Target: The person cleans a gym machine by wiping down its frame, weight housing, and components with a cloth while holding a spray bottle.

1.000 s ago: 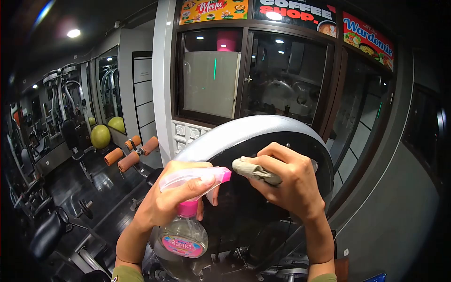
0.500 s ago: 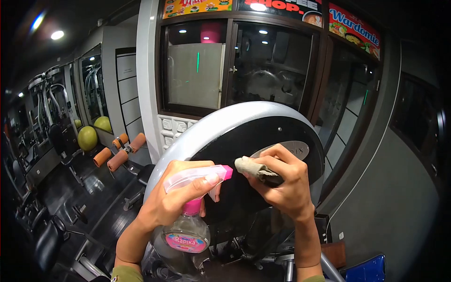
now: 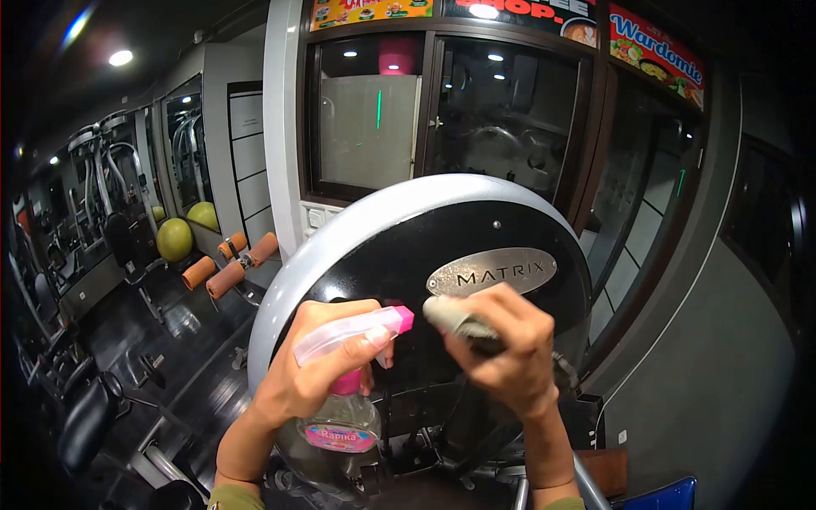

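My left hand point(image 3: 319, 361) is wrapped round the neck and trigger of a clear spray bottle point(image 3: 342, 421) with a pink nozzle and a pink "Rapika" label. The nozzle points right, toward a folded greyish cloth point(image 3: 459, 319) gripped in my right hand point(image 3: 506, 348), which is a little blurred. A small gap separates nozzle and cloth. Behind both hands stands the round black cover point(image 3: 382, 263) of a gym machine, with a silver rim point(image 3: 357, 223) and an oval metal "MATRIX" badge point(image 3: 493, 272) just above the cloth. Whether the cloth touches the cover I cannot tell.
Orange foam rollers point(image 3: 228, 279) on a bench and a green exercise ball point(image 3: 174, 240) are to the left. Dark-framed windows point(image 3: 501, 119) rise behind the machine. A grey wall point(image 3: 680, 365) is on the right, with a blue pad point(image 3: 667, 495) low down.
My right hand and the cloth have dropped slightly, uncovering the badge that they partly hid. My left hand still holds the bottle in nearly the same place. The view has shifted a little.
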Demonstrator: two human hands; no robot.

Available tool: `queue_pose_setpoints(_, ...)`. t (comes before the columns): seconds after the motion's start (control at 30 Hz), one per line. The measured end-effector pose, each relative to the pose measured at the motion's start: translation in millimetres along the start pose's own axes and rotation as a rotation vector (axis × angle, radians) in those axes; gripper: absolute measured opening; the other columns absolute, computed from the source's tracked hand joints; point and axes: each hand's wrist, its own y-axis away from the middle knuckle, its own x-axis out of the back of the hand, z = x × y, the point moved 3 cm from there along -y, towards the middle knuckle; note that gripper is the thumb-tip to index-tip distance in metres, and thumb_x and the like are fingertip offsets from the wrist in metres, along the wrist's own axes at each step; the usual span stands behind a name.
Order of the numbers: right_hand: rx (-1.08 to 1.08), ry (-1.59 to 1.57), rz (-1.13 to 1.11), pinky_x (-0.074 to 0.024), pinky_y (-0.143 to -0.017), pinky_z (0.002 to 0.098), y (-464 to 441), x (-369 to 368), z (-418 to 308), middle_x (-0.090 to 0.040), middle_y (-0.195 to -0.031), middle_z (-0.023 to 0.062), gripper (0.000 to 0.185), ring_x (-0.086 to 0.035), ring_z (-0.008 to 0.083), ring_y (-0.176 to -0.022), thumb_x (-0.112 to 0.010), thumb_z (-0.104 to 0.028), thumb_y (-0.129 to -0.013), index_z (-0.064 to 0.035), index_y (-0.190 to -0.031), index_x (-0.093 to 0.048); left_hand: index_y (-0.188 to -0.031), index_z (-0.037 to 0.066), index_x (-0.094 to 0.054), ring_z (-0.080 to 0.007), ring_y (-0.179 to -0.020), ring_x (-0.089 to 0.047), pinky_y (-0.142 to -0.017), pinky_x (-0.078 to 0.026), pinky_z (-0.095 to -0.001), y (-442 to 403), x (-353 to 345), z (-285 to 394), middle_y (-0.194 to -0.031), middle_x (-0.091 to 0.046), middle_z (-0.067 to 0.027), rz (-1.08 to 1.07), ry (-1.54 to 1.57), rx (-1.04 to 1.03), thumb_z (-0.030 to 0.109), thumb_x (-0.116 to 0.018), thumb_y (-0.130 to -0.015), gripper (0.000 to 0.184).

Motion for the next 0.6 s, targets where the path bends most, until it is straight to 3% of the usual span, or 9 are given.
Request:
queue_pose_setpoints(0.1, 0.017, 0.028, -0.022, -0.0546, -0.065, 0.0324, 14.1, 8.5, 8.6, -0.067, -0.084, 0.0099, 0.03, -0.068, 0.0241, -0.071, -0.079, -0.004, -0.068, -0.0065, -0.097, -0.077, -0.084, -0.006, -0.064, -0.015, -0.057, -0.062, -0.054, -0.049, -0.0268, 3.2, -12.6, -1.5, -0.074, -0.064, -0.0101, 0.013, 0.006, 0.004, 0.036, -0.058, -0.092, 0.043)
queue_pose_setpoints(0.23, -0.162, 0.097, 0.171, -0.0527, -0.065, 0.0331, 25.9, 33.4, 38.4, -0.067, -0.084, 0.0097, 0.022, -0.068, 0.0241, -0.071, -0.079, -0.003, -0.07, -0.0011, -0.091, -0.074, -0.084, -0.005, -0.064, -0.0148, -0.056, -0.062, -0.054, -0.048, -0.0267, 10.0, -20.1, -4.9, -0.072, -0.064, -0.009, 0.028, -0.058, -0.021, 0.035, -0.058, -0.092, 0.042)
queue_pose_setpoints(0.3, -0.173, 0.099, 0.201, -0.0542, -0.065, 0.0355, 27.4, 30.5, 36.4, -0.066, -0.084, 0.0089, 0.028, -0.068, 0.0253, -0.072, -0.08, -0.005, -0.068, -0.0054, -0.095, -0.075, -0.084, -0.005, -0.064, -0.0147, -0.056, -0.062, -0.054, -0.048, -0.0265, 11.2, -27.0, -5.6, -0.071, -0.063, -0.0085, 0.005, -0.112, -0.025, 0.035, -0.058, -0.092, 0.041)
queue_pose_setpoints(0.5, 0.08, 0.075, 0.09, -0.0514, -0.061, 0.0359, 34.9, -2.1, 2.8, -0.062, -0.083, 0.0065, 0.036, -0.062, 0.024, -0.069, -0.081, -0.01, -0.067, -0.0101, -0.103, -0.075, -0.083, -0.005, -0.064, -0.0142, -0.056, -0.062, -0.054, -0.048, -0.0261, 8.1, -36.6, -10.0, -0.07, -0.062, -0.0083, 0.066, -0.061, -0.024, 0.041, -0.056, -0.092, 0.047)
queue_pose_setpoints(0.6, 0.067, 0.071, 0.125, -0.0514, -0.06, 0.0348, 41.4, 7.6, 21.7, -0.063, -0.083, 0.006, 0.039, -0.063, 0.0233, -0.069, -0.082, -0.01, -0.065, -0.0105, -0.103, -0.076, -0.082, -0.005, -0.064, -0.0145, -0.055, -0.062, -0.053, -0.048, -0.0264, 7.8, -36.4, -11.6, -0.07, -0.062, -0.0083, 0.087, -0.072, -0.04, 0.041, -0.056, -0.091, 0.048)
